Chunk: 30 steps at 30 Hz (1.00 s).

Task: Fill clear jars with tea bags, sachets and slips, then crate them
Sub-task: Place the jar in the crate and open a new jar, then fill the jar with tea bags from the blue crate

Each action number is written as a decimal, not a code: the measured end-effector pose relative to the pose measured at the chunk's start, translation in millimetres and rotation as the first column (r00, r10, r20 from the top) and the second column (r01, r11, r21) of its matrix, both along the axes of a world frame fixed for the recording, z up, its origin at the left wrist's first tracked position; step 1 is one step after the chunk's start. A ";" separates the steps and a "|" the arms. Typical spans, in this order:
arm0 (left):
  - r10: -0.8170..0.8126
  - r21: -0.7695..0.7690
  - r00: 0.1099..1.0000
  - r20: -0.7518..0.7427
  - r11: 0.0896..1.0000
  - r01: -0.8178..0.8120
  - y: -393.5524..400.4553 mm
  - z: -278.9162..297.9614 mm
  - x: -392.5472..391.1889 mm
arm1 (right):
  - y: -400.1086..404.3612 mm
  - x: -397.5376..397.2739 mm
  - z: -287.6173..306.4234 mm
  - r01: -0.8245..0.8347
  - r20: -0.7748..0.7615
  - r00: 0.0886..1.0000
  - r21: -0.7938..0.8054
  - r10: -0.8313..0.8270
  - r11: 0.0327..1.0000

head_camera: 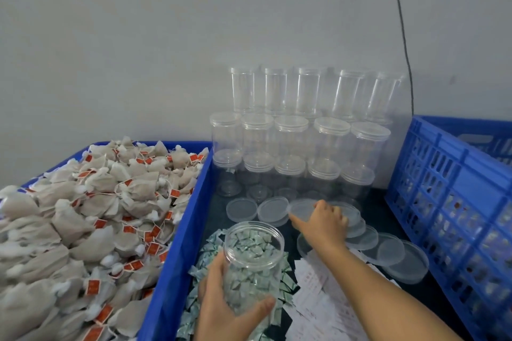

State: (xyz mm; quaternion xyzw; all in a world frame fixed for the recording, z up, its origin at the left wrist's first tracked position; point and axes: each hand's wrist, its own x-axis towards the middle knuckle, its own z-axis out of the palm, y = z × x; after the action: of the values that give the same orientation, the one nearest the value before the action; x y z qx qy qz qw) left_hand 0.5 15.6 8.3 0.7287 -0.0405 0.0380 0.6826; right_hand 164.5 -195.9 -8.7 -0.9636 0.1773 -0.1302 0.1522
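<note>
Head view — left hand (221,304) grips the filled jar (253,260); right hand (322,220) pinches 1 lid (302,209).

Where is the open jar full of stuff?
The clear plastic jar is low in the middle of the head view, held by the left hand, beside the blue tub of tea bags.

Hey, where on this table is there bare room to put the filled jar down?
Bare dark table shows between the loose lids and the lattice crate, at the foot of the stacked empty jars. Elsewhere it is crowded: sachets and paper slips cover the near surface, and tea bags fill the left bin.
</note>
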 end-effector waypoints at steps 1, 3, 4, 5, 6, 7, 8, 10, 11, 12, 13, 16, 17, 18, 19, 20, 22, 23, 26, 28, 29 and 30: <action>0.007 0.003 1.000 -0.002 1.000 -0.007 -1.1 -0.5 0.2 | -1.1 2.3 -0.4 0.011 -0.023 1.000 -0.025 -0.011 1.000; 0.011 0.013 1.000 -0.011 1.000 -0.011 -2.5 -3.3 1.1 | -1.8 4.3 1.3 0.017 -0.069 0.997 -0.080 -0.023 0.997; 0.010 0.014 1.000 -0.017 1.000 -0.010 -3.0 -4.1 2.1 | -1.4 3.8 4.4 0.010 -0.080 0.997 -0.097 -0.018 0.995; 0.009 0.014 1.000 -0.025 1.000 -0.009 -3.5 -4.0 2.9 | -0.5 2.4 8.5 -0.004 -0.068 0.998 -0.083 -0.001 0.997; 0.011 0.017 0.999 -0.035 1.000 -0.011 -3.6 -3.9 3.8 | 0.9 -1.3 13.8 -0.030 -0.036 0.999 -0.026 0.029 0.999; 0.014 0.029 0.999 -0.049 1.000 -0.012 -3.6 -3.4 4.5 | 3.0 -7.0 19.5 -0.078 0.015 0.997 0.091 0.077 0.993; 0.019 0.052 0.998 -0.060 0.999 -0.016 -3.7 -1.8 5.0 | 4.4 -16.8 24.5 -0.155 0.068 0.988 0.271 0.142 0.950; 0.037 0.105 0.998 -0.058 0.994 -0.031 -4.1 3.0 5.1 | 13.6 -46.9 35.0 -0.341 0.159 0.935 0.643 0.316 0.686; 0.046 0.122 0.998 -0.051 0.992 -0.039 -4.1 7.0 4.5 | 18.5 -65.2 37.5 -0.409 0.208 0.893 0.745 0.400 0.527; 0.057 0.140 0.997 -0.048 0.989 -0.050 -4.6 11.6 3.9 | 22.2 -82.1 37.0 -0.439 0.236 0.855 0.803 0.463 0.402; 0.073 0.174 0.996 -0.051 0.983 -0.063 -4.8 15.4 3.2 | 25.8 -97.5 36.0 -0.461 0.254 0.813 0.830 0.524 0.313; 0.130 0.373 0.992 -0.006 0.920 -0.118 -6.6 29.2 0.1 | 41.3 -128.8 35.0 -0.539 0.309 0.694 0.822 0.650 0.185; 0.125 0.445 0.992 0.025 0.887 -0.123 -6.7 34.6 -1.9 | 47.0 -133.0 35.8 -0.538 0.336 0.685 0.831 0.646 0.139; 0.109 0.500 0.993 0.050 0.858 -0.120 -5.6 39.6 -4.6 | 51.8 -135.5 35.8 -0.539 0.359 0.683 0.836 0.636 0.107; 0.077 0.534 0.995 0.067 0.839 -0.101 -4.2 43.3 -5.9 | 56.5 -135.8 36.5 -0.541 0.379 0.687 0.836 0.620 0.089; 0.032 0.555 0.996 0.078 0.829 -0.070 0.3 46.2 -7.6 | 59.8 -136.4 37.1 -0.547 0.393 0.689 0.833 0.608 0.081; -0.071 0.591 0.994 0.079 0.807 0.010 16.6 52.4 -11.2 | 65.7 -136.2 36.6 -0.562 0.418 0.682 0.824 0.600 0.066; -0.115 0.623 0.991 0.072 0.781 0.045 27.8 57.3 -13.5 | 69.1 -136.1 35.8 -0.570 0.425 0.679 0.819 0.599 0.064; -0.143 0.719 0.987 0.074 0.694 0.047 67.3 70.9 -12.9 | 82.4 -133.5 31.4 -0.579 0.408 0.691 0.806 0.596 0.120; -0.079 0.763 0.990 0.120 0.645 -0.041 92.4 79.3 -2.4 | 93.1 -130.5 24.9 -0.580 0.376 0.704 0.794 0.602 0.183; -0.046 0.782 0.986 0.163 0.615 -0.101 102.7 82.6 5.4 | 98.4 -129.3 20.8 -0.580 0.362 0.707 0.788 0.607 0.206; -0.011 0.803 0.979 0.203 0.574 -0.160 112.8 84.8 14.2 | 103.6 -128.4 16.3 -0.580 0.355 0.707 0.786 0.612 0.214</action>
State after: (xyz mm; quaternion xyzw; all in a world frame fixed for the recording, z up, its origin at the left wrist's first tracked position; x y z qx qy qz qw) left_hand 14.8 128.5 93.0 0.9549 -0.0861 0.1112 0.2617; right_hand 36.1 -92.3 7.5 -0.7451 -0.1635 0.0603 0.6438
